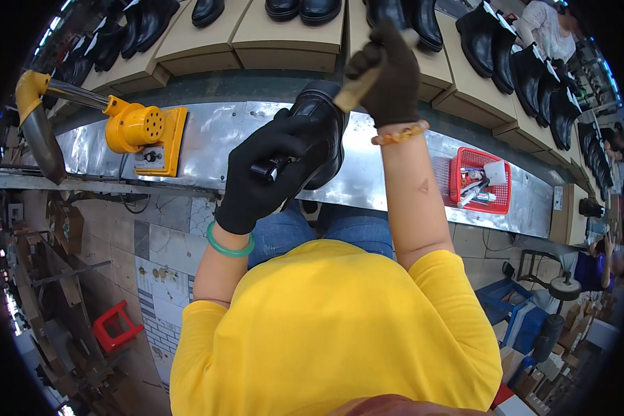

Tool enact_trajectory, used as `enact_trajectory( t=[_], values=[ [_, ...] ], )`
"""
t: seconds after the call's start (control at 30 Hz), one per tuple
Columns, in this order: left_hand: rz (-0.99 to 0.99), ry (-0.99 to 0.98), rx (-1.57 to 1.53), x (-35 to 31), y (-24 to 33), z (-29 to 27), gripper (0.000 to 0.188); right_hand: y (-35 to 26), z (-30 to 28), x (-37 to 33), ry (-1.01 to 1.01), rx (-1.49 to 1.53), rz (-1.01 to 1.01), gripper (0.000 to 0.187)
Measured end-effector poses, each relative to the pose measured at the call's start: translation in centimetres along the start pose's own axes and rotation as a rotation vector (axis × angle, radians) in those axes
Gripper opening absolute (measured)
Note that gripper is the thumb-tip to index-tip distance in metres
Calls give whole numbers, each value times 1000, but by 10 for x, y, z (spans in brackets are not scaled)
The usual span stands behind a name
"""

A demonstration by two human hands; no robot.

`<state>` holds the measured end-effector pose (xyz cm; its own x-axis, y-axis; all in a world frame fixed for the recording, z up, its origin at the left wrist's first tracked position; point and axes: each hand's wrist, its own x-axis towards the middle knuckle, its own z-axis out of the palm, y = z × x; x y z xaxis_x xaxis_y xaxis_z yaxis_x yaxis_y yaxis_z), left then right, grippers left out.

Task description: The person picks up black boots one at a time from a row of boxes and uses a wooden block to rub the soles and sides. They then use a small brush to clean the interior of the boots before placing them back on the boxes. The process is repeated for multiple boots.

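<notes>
My left hand [262,163], in a black glove, is closed around a glossy black leather boot [328,149], held up over the metal bench in front of my body. The boot's toe end points away from me. My right hand [394,80], in a dark brown glove, grips a tan, flat-ended brush-like tool [357,91]. The tool's lower end meets or nearly meets the boot's right edge near the toe; I cannot tell whether they touch. Its bristles, if any, do not show clearly.
The shiny metal bench [222,128] runs left to right. A yellow machine [137,128] with a curved metal nozzle stands at left. A red basket [509,187] of small items sits at right. Cardboard boxes [288,38] bearing black boots line the far side. A red stool [118,326] stands lower left.
</notes>
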<state>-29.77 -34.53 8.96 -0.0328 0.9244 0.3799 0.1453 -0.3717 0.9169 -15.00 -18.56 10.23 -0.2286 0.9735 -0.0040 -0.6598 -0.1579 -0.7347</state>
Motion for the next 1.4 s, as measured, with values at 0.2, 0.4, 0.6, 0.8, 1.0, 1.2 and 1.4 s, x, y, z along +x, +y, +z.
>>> enact_trajectory(
  t=[0.2, 0.4, 0.6, 0.8, 1.0, 1.2, 1.4],
  values=[
    [-14, 26, 44, 7, -14, -6, 22, 57, -120, 1, 124, -1434, -563, 39],
    [-88, 57, 42, 15, -17, -1, 26, 88, -145, -49, -24, -1911, 23, 47],
    [-97, 43, 86, 18, -16, -4, 27, 62, -175, -70, -1, -1960, -403, 43],
    [-119, 96, 102, 11, -17, -12, 44, -44, -229, -115, 596, -2048, -654, 32],
    [-169, 54, 120, 7, -15, -16, 53, -75, -260, -138, 976, -2043, 88, 48],
    [-153, 75, 139, 6, -18, -19, 58, -84, -325, -137, 886, -1872, 40, 55],
    [-191, 42, 163, 4, -16, -18, 57, -89, -198, -112, 437, -1005, -273, 56]
  ],
)
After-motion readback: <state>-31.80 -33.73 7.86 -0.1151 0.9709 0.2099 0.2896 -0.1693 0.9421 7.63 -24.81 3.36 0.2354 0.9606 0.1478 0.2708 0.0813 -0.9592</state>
